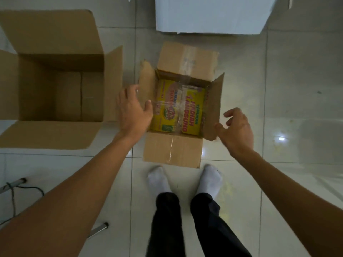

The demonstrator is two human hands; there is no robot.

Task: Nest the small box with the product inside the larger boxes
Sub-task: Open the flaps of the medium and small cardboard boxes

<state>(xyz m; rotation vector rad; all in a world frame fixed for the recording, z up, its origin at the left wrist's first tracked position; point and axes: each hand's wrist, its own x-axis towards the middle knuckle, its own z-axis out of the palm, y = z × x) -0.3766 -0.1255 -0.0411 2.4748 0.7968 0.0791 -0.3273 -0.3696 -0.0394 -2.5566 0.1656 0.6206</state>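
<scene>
While its four flaps stand open, the small box (173, 151) sits on the tiled floor (259, 80) just ahead of our socks (159, 182), a creased brown cardboard cube with yellow product packs (178, 110) under glossy wrap inside. Our left hand (132, 110) hangs over its left flap (146, 84), fingers loosely spread and gripping nothing. Our right hand (236, 127) is at the right flap (214, 106), thumb against its edge and fingers curled apart, not clamped on it. To the left, close beside it, a larger brown box (61, 60) gapes open. Beyond, a white box (209, 15) lies apart. Bare glossy floor stretches to the right.
</scene>
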